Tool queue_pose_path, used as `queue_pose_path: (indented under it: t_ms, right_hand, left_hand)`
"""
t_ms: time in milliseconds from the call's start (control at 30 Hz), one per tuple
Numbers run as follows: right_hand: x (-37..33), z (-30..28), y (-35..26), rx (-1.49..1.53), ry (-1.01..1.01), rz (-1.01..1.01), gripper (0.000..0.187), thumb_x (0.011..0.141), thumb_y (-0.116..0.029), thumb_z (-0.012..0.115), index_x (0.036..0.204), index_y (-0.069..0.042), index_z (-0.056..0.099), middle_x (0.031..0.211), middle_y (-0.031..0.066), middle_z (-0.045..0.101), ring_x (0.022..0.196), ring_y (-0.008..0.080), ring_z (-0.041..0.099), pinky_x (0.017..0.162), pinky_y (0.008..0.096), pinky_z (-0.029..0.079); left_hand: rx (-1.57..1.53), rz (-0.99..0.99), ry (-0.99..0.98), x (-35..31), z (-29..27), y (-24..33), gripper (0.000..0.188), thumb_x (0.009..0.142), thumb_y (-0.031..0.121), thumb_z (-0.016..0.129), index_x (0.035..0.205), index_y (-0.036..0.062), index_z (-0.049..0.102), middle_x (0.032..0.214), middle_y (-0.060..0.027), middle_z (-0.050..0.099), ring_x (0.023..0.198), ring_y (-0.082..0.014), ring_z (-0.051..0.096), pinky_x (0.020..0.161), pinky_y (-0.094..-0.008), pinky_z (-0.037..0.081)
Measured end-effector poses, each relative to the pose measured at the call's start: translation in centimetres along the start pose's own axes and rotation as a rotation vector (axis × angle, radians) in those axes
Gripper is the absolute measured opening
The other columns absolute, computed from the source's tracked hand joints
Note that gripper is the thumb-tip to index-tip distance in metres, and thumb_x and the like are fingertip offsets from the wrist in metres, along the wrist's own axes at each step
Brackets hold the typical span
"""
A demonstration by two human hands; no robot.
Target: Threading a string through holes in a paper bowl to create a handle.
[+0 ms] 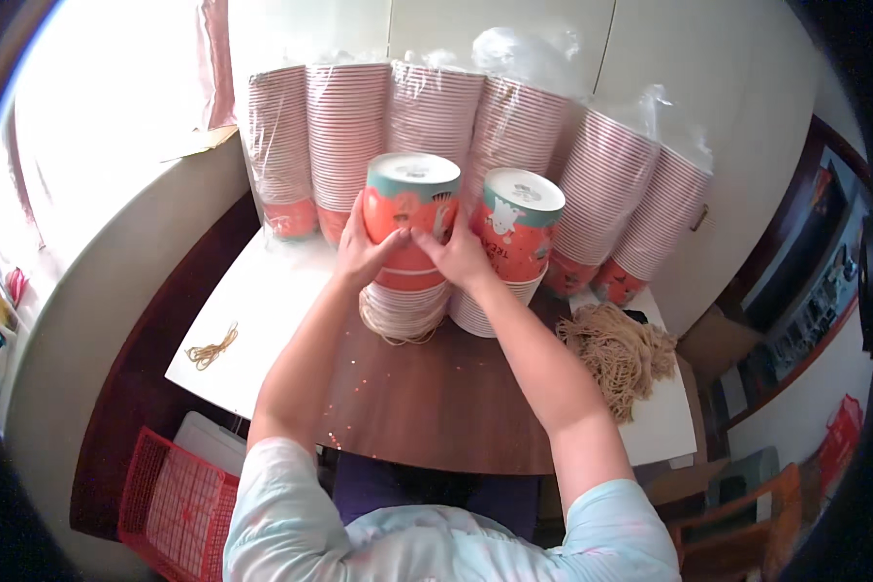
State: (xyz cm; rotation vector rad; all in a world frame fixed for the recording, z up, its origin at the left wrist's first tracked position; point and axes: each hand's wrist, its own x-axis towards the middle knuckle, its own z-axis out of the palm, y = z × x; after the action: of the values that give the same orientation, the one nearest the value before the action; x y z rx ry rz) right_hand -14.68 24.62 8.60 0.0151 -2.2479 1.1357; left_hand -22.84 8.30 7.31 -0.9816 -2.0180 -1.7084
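Red cup [404, 207] is clasped between left hand [364, 250] and right hand [462, 258], probably for balance, behind the worktop's [446, 407] near edge.

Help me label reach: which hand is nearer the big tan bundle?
Right. The right hand is left of and beyond the tan bundle; the left hand is farther left, across the orange cup.

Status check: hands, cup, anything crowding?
Left hand and right hand: both around red-and-teal cup. Cup: bottom-up, over front-left stack. Close on right: second cup stack; bagged stacks behind.
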Motion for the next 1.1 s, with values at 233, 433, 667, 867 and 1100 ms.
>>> queue_pose_path:
  t_ms: [233,433,667,867,1100]
  right_hand:
    - [-5.2,-0.8,-0.4,-0.298,-0.115,0.010,0.078,0.076,-0.033,0.072,0.135,0.001,0.035,0.121,0.0257,0.055,0.112,0.0355,0.055,0.096,0.0404,0.043]
    - [-3.6,-11.4,-6.2,-0.844,0.456,-0.462,0.042,0.070,-0.027,0.076,0.103,-0.004,0.061,0.095,0.0112,0.063,0.094,0.0314,0.058,0.086,0.0421,0.042]
    - [1.3,-15.6,-1.1,-0.699,0.132,-0.386,0.034,0.062,-0.015,0.079,0.084,-0.002,0.057,0.088,0.0135,0.059,0.083,0.0319,0.059,0.070,0.0389,0.047]
    - [4.1,-17.4,-5.8,-0.578,0.089,-0.301,0.030,0.068,-0.015,0.076,0.091,-0.002,0.060,0.087,0.0129,0.065,0.081,0.0246,0.063,0.074,0.0349,0.049]
    - [1.0,-24.4,-13.7,-0.316,0.755,-0.412,0.043,0.077,-0.030,0.074,0.098,0.005,0.061,0.086,0.0138,0.067,0.075,0.0221,0.065,0.070,0.0348,0.051]
  left_hand:
    - [-0.022,0.005,-0.026,-5.1,-1.3,-2.6,0.101,0.070,0.033,0.079,0.143,-0.0021,0.019,0.134,-0.0235,0.044,0.125,-0.0309,0.044,0.102,-0.0399,0.037]
    - [0.331,0.153,0.130,-6.6,-1.4,0.8,0.101,0.067,0.028,0.080,0.143,0.0002,0.020,0.137,-0.0240,0.038,0.132,-0.0376,0.030,0.109,-0.0486,0.022]
    - [0.144,0.349,-0.097,-8.6,6.7,8.3,0.094,0.065,0.021,0.081,0.139,-0.0012,0.028,0.138,-0.0238,0.036,0.129,-0.0389,0.034,0.108,-0.0453,0.029]
    - [0.076,0.062,-0.079,-5.3,13.0,8.0,0.108,0.064,0.031,0.082,0.141,-0.0055,0.016,0.138,-0.0280,0.032,0.129,-0.0418,0.033,0.107,-0.0463,0.030]
    - [0.143,0.010,-0.175,-5.3,13.5,5.2,0.101,0.068,0.029,0.078,0.140,-0.0084,0.018,0.139,-0.0286,0.033,0.131,-0.0402,0.033,0.108,-0.0429,0.030]
